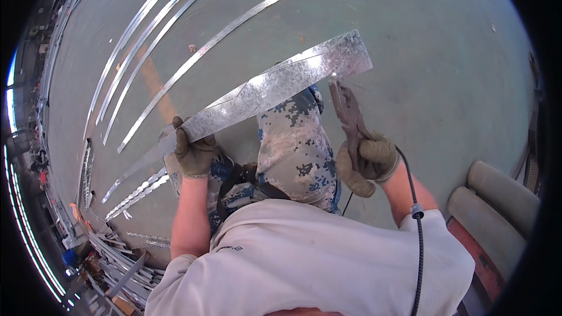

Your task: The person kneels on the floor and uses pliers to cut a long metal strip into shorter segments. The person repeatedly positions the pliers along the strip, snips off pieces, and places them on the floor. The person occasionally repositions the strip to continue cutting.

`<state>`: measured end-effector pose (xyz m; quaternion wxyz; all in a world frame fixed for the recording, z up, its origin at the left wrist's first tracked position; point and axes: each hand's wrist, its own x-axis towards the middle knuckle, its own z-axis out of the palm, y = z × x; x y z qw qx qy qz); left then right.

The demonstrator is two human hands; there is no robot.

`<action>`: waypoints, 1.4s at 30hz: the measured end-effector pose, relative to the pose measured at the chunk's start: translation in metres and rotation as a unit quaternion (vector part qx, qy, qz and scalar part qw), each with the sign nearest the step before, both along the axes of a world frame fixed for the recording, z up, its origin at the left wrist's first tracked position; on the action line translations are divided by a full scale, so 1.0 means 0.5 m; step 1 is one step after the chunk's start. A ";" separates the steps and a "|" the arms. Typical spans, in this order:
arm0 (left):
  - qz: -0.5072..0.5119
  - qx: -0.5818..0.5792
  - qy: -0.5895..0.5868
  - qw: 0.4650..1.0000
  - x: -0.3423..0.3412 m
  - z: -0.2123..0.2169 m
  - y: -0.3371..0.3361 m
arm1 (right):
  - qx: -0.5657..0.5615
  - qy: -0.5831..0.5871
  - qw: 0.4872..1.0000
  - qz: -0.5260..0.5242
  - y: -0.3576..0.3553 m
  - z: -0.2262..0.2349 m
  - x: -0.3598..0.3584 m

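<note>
a gloved left hand is partly closed on a silvery metal sheet, one digit over its face and some fingers hidden. beyond the hand, a long narrow strip lies across the grey-green floor. the sheet slants up to the right over a leg in camouflage trousers, its broad far end raised toward the upper middle of the scene. below, a white shirt covers the person's torso. right of the leg, reddish-brown hand shears point upward, their tip at the sheet's lower edge near its right end; whether the blades are parted cannot be told. a gloved right hand is closed around the handles. a dark braided cord hangs over the shirt, and two rounded olive-grey cushions sit at far right.
</note>
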<state>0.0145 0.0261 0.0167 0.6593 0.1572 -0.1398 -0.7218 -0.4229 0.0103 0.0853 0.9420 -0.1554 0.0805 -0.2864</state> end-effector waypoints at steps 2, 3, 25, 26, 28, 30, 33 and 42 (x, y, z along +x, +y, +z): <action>0.009 0.007 0.002 1.000 0.001 0.012 -0.004 | -0.032 -0.036 0.999 -0.004 -0.003 -0.010 0.021; 0.012 0.015 0.000 1.000 0.002 0.010 -0.005 | -0.024 -0.021 0.999 -0.013 -0.003 -0.010 0.023; -0.013 0.013 0.008 1.000 -0.029 -0.023 -0.038 | -0.131 0.582 0.798 -0.086 0.090 0.081 0.161; -0.013 0.008 0.009 1.000 -0.034 -0.021 -0.038 | -0.143 0.606 0.779 -0.075 0.088 0.084 0.170; -0.004 0.011 0.005 1.000 -0.040 -0.018 -0.039 | -0.160 0.640 0.748 -0.072 0.084 0.082 0.185; -0.005 0.009 0.003 1.000 -0.041 -0.020 -0.039 | -0.167 0.658 0.730 -0.073 0.082 0.091 0.195; -0.002 0.005 0.016 1.000 -0.046 -0.022 -0.041 | -0.168 0.667 0.721 -0.082 0.079 0.105 0.204; 0.001 0.010 0.016 1.000 -0.044 -0.016 -0.039 | -0.184 0.727 0.652 -0.109 0.074 0.104 0.213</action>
